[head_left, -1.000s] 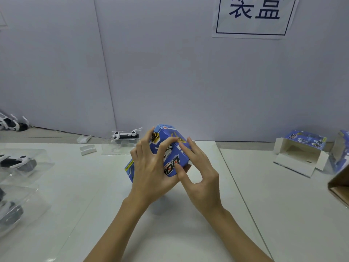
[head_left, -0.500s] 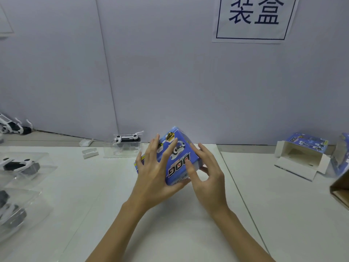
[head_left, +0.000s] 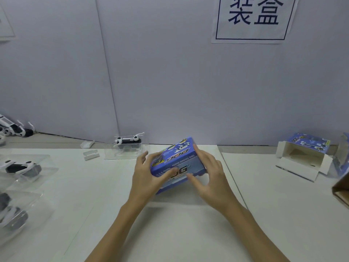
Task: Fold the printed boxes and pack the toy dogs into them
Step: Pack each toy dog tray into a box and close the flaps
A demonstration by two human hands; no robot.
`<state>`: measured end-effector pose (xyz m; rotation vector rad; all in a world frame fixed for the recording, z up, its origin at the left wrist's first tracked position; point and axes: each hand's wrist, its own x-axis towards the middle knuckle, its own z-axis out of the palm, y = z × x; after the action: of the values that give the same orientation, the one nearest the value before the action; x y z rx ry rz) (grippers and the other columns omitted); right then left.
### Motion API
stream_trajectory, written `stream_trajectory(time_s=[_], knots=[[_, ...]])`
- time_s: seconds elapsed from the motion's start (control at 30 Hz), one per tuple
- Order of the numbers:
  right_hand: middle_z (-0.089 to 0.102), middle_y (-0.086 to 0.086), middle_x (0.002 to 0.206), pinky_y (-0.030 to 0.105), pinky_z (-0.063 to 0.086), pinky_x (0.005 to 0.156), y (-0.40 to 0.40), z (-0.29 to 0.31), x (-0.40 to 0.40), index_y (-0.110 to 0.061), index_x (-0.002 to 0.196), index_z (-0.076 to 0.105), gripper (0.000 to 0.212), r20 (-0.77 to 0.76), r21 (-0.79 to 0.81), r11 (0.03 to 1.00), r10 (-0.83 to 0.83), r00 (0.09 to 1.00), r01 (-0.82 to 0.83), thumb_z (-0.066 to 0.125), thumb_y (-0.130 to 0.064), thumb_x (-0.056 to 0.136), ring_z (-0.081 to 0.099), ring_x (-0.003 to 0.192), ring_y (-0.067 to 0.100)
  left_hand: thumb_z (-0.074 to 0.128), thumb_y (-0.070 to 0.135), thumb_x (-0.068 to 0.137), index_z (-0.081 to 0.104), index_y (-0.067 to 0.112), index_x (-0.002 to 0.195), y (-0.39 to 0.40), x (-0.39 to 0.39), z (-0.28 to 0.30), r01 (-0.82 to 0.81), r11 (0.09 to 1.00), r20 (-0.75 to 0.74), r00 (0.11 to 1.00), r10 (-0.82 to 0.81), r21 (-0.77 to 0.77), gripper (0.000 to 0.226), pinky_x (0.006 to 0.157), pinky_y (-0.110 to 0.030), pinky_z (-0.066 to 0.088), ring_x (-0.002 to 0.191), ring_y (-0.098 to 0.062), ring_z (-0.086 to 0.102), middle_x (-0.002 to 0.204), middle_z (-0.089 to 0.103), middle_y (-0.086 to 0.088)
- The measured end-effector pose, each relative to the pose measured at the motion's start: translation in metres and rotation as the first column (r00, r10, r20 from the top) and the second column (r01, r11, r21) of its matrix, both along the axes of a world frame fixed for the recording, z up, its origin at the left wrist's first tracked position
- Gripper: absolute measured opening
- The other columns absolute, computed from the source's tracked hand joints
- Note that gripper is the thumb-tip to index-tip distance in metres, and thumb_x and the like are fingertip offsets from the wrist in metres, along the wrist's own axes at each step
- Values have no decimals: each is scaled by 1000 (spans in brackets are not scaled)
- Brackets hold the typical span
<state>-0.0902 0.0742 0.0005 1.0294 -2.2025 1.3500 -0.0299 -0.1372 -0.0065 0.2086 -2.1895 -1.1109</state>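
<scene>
**Bench inventory — one box in hand**

Item 1: blue printed box (head_left: 177,163), closed, lettered "DOG", tilted, held just above the white bench (head_left: 170,233) near its middle. From my remote seat I see both hands on it.

Item 2: left hand (head_left: 145,178) — grasps the box's left end, thumb lying across the near face, fingers reaching round the far side.

Item 3: right hand (head_left: 211,176) — grasps the right end, fingers over the top right edge, thumb against the lower front (its lower edge is blurred, so I cannot tell whether a flap stands open there).

Item 4: toy dog in a clear tray (head_left: 128,146), black and white, behind and left of the box, by the grey wall (head_left: 170,82).

Item 5: further trayed dogs (head_left: 20,167) along the left edge, one more lying loose at far left (head_left: 13,128).

Item 6: two small white plastic pieces (head_left: 90,155) near the trayed dog.

Item 7: open printed box (head_left: 302,157), flaps out, white inside showing, well apart on the right.

Item 8: paper sign (head_left: 253,17) with dark characters, on the wall above.
</scene>
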Motion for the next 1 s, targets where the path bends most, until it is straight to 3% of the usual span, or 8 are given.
stream_trajectory(time_s=[0.07, 0.2, 0.3, 0.43, 0.53, 0.67, 0.83, 1.0], knots=[[41, -5, 143, 15, 53, 91, 2, 0, 0, -38, 162, 17, 94, 7, 62, 998, 9, 1000, -9, 79, -30, 91, 42, 126, 15, 82, 69, 59, 63, 30, 120, -5, -2, 2, -81, 991, -66, 994, 89, 111, 75, 93, -19, 50, 118, -10, 58, 126, 56, 7], [36, -1, 140, 6, 42, 99, -3, 0, 4, -37, 161, 11, 98, -119, 135, 990, -15, 993, 32, 79, -34, 90, 35, 127, 5, 87, 67, 57, 57, 31, 118, -21, -1, 9, -139, 895, -56, 982, 179, 423, 78, 70, -25, 59, 96, -10, 71, 117, 66, 6], [30, 1, 158, 17, 37, 113, -10, -1, 7, -30, 163, 19, 92, -228, 128, 989, -47, 972, 77, 77, -32, 91, 30, 141, 10, 87, 64, 60, 59, 31, 118, -27, -1, 10, -93, 851, -34, 991, 129, 516, 72, 56, -19, 57, 79, -9, 77, 102, 75, 4], [35, -4, 164, 32, 37, 119, -8, 4, 3, -23, 161, 30, 82, -99, -44, 997, 55, 994, -59, 77, -28, 93, 39, 147, 18, 74, 77, 76, 70, 24, 115, -25, 2, 15, 18, 767, -63, 998, 30, 641, 66, 75, -25, 56, 87, -14, 76, 100, 80, -1], [61, -9, 138, 25, 49, 103, 0, 5, -4, -25, 151, 46, 73, 46, -256, 966, 41, 998, -28, 82, -29, 88, 58, 127, 13, 55, 77, 87, 79, 29, 112, -13, 4, 16, 203, 774, -98, 979, -181, 600, 60, 86, -30, 52, 97, -16, 75, 108, 80, -2], [71, -5, 111, 16, 57, 71, 0, 4, -3, -41, 124, 57, 44, 357, -416, 903, 54, 933, 107, 69, -56, 84, 69, 96, 0, 78, 67, 73, 69, 41, 124, 6, 5, 10, 325, 765, -81, 937, -339, 556, 58, 81, -18, 56, 109, -17, 73, 118, 77, 4], [71, 1, 95, 17, 54, 62, -2, 4, -7, -29, 120, 59, 44, 438, -441, 883, 53, 897, 163, 57, -59, 88, 69, 78, 4, 83, 57, 71, 59, 32, 137, 21, 4, 4, 354, 721, -108, 925, -365, 596, 74, 82, -20, 58, 110, -21, 74, 123, 75, 3], [71, -1, 91, 15, 51, 56, 4, 7, -10, -29, 116, 52, 51, 508, -382, 906, 39, 861, 184, 62, -65, 80, 71, 70, 2, 84, 43, 79, 70, 24, 126, 15, 0, 3, 382, 651, -134, 908, -397, 657, 52, 83, -27, 59, 105, -28, 75, 118, 76, -7]])
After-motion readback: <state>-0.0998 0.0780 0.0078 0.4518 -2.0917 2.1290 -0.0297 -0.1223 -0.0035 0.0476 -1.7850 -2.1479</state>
